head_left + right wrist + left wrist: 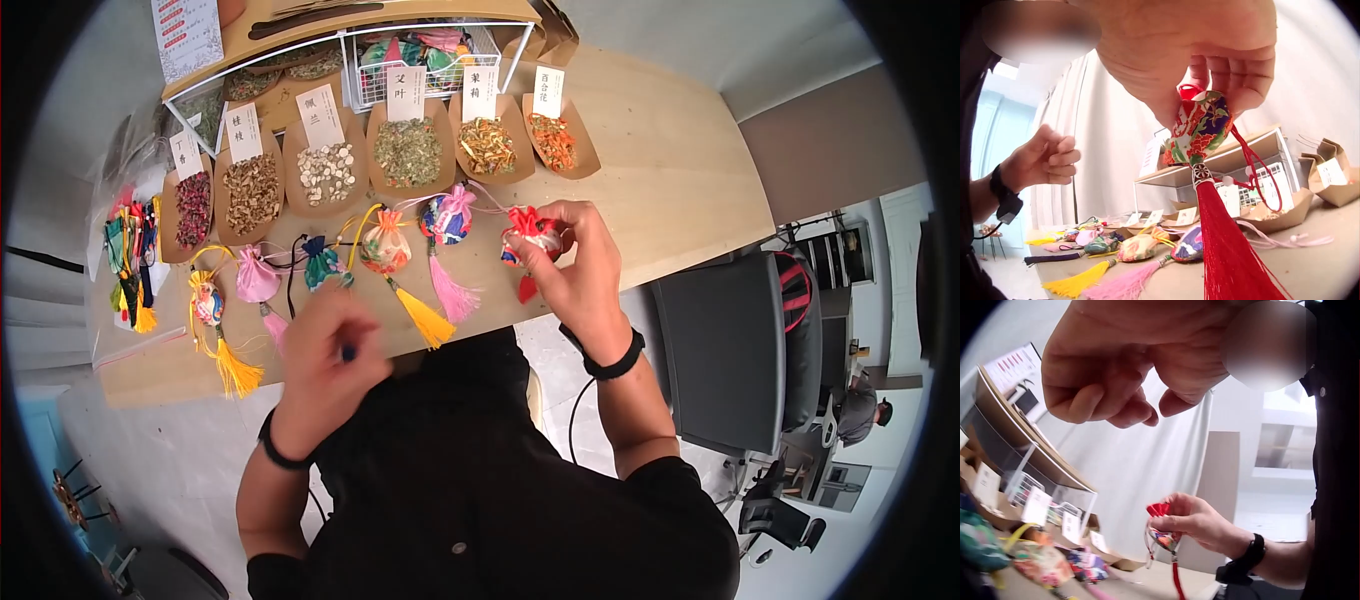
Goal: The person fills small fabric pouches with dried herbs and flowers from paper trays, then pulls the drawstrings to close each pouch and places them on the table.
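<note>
In front of the right end of the shelf (400, 17), past the paper trays, the right hand (575, 265) holds a red pouch (1200, 128) above the table (670, 190), its thumb and fingers pinching the flowered cloth near the gathered neck. Below the pouch hang a patterned metal bead (1202, 174) and a long red tassel (1229, 250), while a red cord (1250, 162) loops down at its side. The left hand (325, 355), blurred in the head view, is raised farther out from the shelf; it looks to hold nothing, the fingers loosely curled and the thumb a little apart from them. Between it and the shelf, a row of other pouches lies on the table: from the shelf's left side towards its right come a yellow-topped one (207, 300), a pink one (257, 278), a green one (320, 262), a peach one (385, 245) and a blue patterned one (445, 218). Six paper trays of dried plant pieces stand directly before the shelf, each with a white card, the one nearest its right end holding orange bits (552, 140). A bundle of tassels (130, 265) lies out beyond the shelf's left end, and a wire basket of coloured cloth sits under its right half.
</note>
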A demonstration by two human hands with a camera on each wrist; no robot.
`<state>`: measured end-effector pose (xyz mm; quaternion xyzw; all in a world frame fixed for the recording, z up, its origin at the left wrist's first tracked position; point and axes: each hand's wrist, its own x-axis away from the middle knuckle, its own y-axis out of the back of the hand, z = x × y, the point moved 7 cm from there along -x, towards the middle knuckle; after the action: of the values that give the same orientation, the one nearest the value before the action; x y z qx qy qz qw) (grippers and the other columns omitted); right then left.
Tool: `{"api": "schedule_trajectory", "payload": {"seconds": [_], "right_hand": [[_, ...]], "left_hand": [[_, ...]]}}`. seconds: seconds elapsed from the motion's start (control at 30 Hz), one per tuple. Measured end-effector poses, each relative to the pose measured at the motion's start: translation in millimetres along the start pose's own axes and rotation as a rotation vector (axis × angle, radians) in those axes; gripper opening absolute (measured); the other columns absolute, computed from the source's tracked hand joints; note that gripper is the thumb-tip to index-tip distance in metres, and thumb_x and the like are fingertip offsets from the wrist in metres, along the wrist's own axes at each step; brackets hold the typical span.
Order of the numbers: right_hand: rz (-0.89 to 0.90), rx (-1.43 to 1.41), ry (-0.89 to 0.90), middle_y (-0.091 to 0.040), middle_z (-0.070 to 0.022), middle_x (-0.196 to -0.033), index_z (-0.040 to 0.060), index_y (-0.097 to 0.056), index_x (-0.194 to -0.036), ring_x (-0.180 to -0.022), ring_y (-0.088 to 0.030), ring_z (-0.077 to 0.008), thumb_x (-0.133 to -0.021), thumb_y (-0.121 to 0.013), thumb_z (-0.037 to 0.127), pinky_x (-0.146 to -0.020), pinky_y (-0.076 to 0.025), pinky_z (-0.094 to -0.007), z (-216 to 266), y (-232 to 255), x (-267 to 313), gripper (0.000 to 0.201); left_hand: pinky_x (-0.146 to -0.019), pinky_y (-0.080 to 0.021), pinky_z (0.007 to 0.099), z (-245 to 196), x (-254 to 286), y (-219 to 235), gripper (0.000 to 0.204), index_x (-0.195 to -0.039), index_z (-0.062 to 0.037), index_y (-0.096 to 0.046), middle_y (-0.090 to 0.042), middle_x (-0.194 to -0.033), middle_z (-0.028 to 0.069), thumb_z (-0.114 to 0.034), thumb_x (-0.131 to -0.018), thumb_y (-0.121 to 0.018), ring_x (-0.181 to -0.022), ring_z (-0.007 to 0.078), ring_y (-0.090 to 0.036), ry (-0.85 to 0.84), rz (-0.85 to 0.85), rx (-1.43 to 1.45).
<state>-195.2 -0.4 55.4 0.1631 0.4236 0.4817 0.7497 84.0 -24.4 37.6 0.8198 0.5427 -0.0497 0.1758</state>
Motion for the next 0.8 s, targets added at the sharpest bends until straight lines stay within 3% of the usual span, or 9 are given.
{"api": "schedule_trajectory", "payload": {"seconds": [0.1,0.13,0.2,0.3,0.4,0.6,0.7,0.77,0.8], "right_hand": [[-0.031,-0.058,0.241,-0.069,-0.0114,-0.102,0.0057,-0.061,-0.110,-0.087,-0.068,-0.0286,-0.080,-0.090,0.011,-0.071,-0.056,-0.0359,30,7,6,0.042],[-0.063,-0.079,0.306,-0.070,-0.0112,-0.103,0.0069,-0.061,-0.111,-0.087,-0.067,-0.0282,-0.078,-0.091,0.010,-0.070,-0.055,-0.0362,38,10,9,0.044],[-0.065,-0.096,0.338,-0.070,-0.0119,-0.103,0.0075,-0.061,-0.112,-0.087,-0.067,-0.0283,-0.078,-0.091,0.009,-0.070,-0.055,-0.0363,47,13,14,0.045],[-0.091,-0.124,0.362,-0.070,-0.0123,-0.103,0.0076,-0.061,-0.113,-0.087,-0.067,-0.0276,-0.078,-0.091,0.008,-0.072,-0.055,-0.0365,42,14,21,0.046],[-0.081,-0.170,0.318,-0.071,-0.0125,-0.105,0.0069,-0.061,-0.115,-0.089,-0.068,-0.0286,-0.078,-0.091,0.009,-0.074,-0.056,-0.0371,26,9,27,0.047],[-0.026,-0.228,0.244,-0.072,-0.0149,-0.112,0.0055,-0.062,-0.120,-0.099,-0.069,-0.0318,-0.079,-0.090,0.011,-0.080,-0.057,-0.0383,13,7,29,0.049],[-0.012,-0.261,0.193,-0.072,-0.0146,-0.113,0.0039,-0.066,-0.120,-0.102,-0.069,-0.0304,-0.082,-0.088,0.013,-0.080,-0.056,-0.0377,9,16,28,0.045],[-0.046,-0.293,0.143,-0.073,-0.0140,-0.112,0.0030,-0.068,-0.119,-0.102,-0.070,-0.0286,-0.084,-0.087,0.015,-0.079,-0.056,-0.0364,3,23,28,0.041],[-0.080,-0.305,0.063,-0.073,-0.0125,-0.108,0.0015,-0.072,-0.111,-0.094,-0.070,-0.0229,-0.088,-0.084,0.012,-0.075,-0.056,-0.0328,-1,24,29,0.028]], "left_hand": [[-0.067,-0.041,0.0238,-22,-48,-48,0.009,-0.094,-0.0035,-0.056,-0.052,-0.090,-0.0008,-0.003,-0.095,-0.065,-0.080,0.0056,-0.049,-0.090,0.131,0.167],[-0.066,-0.041,0.0233,-20,-58,-60,0.009,-0.093,-0.0035,-0.057,-0.053,-0.089,-0.0019,-0.004,-0.097,-0.064,-0.079,0.0046,-0.049,-0.008,0.200,0.186],[-0.065,-0.040,0.0224,-14,-71,-81,0.011,-0.092,-0.0035,-0.057,-0.055,-0.087,-0.0040,-0.008,-0.100,-0.064,-0.076,0.0024,-0.049,0.154,0.342,0.221],[-0.063,-0.041,0.0235,-7,-78,-99,0.020,-0.087,-0.0043,-0.060,-0.057,-0.076,-0.0030,-0.017,-0.101,-0.068,-0.071,0.0023,-0.049,0.261,0.427,0.411],[-0.062,-0.040,0.0225,7,-74,-110,0.021,-0.087,-0.0042,-0.060,-0.058,-0.079,-0.0051,-0.017,-0.101,-0.068,-0.073,0.0004,-0.049,0.273,0.489,0.431],[-0.060,-0.040,0.0229,18,-68,-117,0.020,-0.085,-0.0028,-0.058,-0.057,-0.078,-0.0052,-0.014,-0.098,-0.069,-0.071,0.0009,-0.050,0.332,0.491,0.449],[-0.057,-0.041,0.0265,27,-68,-110,0.019,-0.083,-0.0025,-0.057,-0.057,-0.074,-0.0025,-0.010,-0.092,-0.072,-0.067,0.0033,-0.052,0.312,0.357,0.273],[-0.057,-0.044,0.0260,14,-71,-106,0.013,-0.083,-0.0028,-0.058,-0.058,-0.074,-0.0005,-0.003,-0.089,-0.070,-0.065,0.0044,-0.056,0.161,0.317,0.073],[-0.057,-0.045,0.0257,8,-72,-105,0.012,-0.082,-0.0030,-0.059,-0.058,-0.074,0.0005,0.001,-0.088,-0.069,-0.063,0.0049,-0.058,0.084,0.299,-0.026]]}}
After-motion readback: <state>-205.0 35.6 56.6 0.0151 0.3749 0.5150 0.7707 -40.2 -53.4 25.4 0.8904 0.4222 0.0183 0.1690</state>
